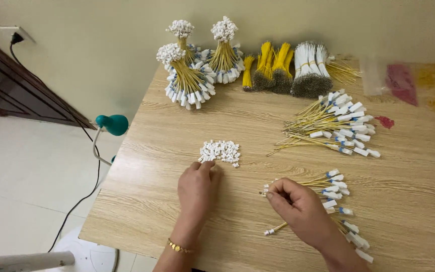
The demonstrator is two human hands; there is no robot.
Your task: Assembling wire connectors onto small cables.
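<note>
Head view shows the left hand (197, 187) resting palm-down, holding nothing, its fingertips touching the small heap of white connector housings (220, 151) mid-table (177, 126). Toward the near edge, the right hand (298, 206) pinches a fan of yellow wires (328, 189) by their ends. This looks like fitting housings onto wire ends; picking one housing seems to call for a fine pinch. No containers are visible; finished bundles (197, 70) stand at the far edge

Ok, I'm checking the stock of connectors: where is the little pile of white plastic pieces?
In the head view, the pile of white pieces lies mid-table, just beyond the left hand, left of the loose yellow wires.
</note>
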